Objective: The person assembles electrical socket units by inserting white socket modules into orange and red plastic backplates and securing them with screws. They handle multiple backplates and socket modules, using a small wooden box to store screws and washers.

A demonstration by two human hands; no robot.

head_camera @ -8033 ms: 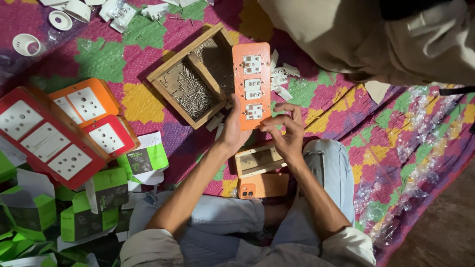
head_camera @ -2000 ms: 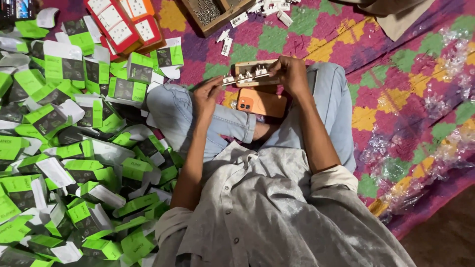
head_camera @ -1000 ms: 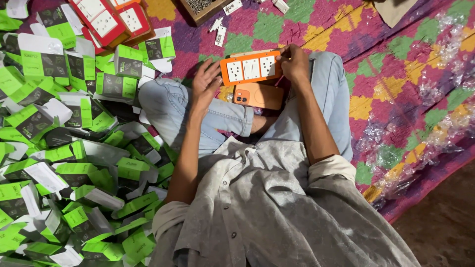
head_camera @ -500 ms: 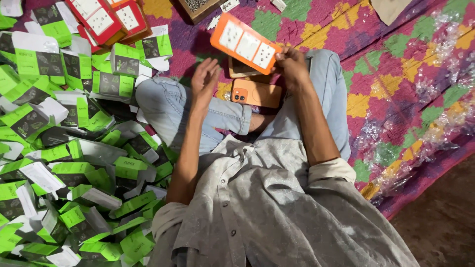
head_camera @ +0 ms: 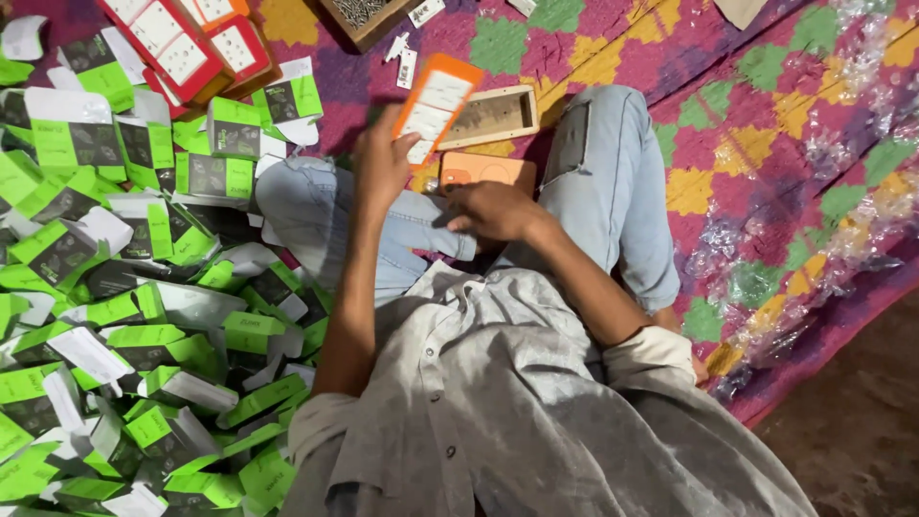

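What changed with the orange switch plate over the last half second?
The orange switch plate passed from the right hand to the left hand, moving leftward. The right hand dropped to the lap, beside the orange backing piece. The wooden tray and green boxes stayed put.

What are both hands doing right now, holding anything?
Left hand: closed on the orange switch plate, lifted over the lap.
Right hand: resting on the lap beside the orange backing piece; whether it grips anything cannot be told.
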